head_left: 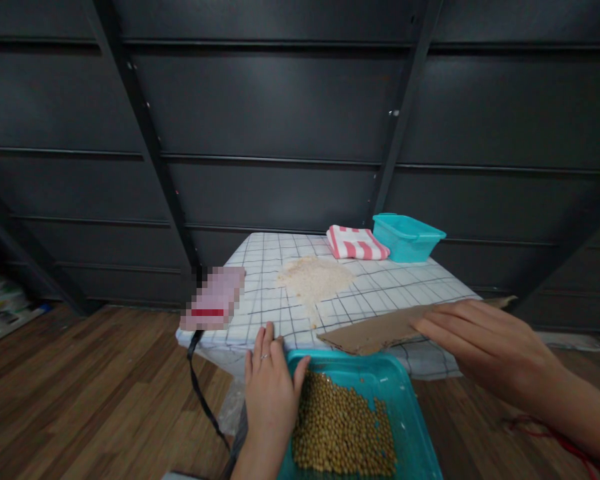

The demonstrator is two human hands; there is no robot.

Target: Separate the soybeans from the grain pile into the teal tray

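My left hand (pixel 270 377) grips the far left corner of a teal tray (pixel 405 413), fingers over the outside of its rim and thumb inside. The tray holds a heap of tan beans (pixel 343 430) and sits against the near edge of a small table with a white checked cloth (pixel 265 293). My right hand (pixel 480 340) holds a flat piece of brown cardboard (pixel 375 330), fingers stretched along its top; the cardboard's tip lies over the table edge just above the tray. A patch of pale powder or husks (pixel 313 279) is spread on the cloth beyond the cardboard.
At the table's far right stand a teal plastic box (pixel 407 237) and a folded red-and-white striped cloth (pixel 356 243). A pixelated pink object (pixel 214 299) with a black strap (pixel 200 393) hangs off the left edge. Dark wall panels rise behind; wooden floor surrounds the table.
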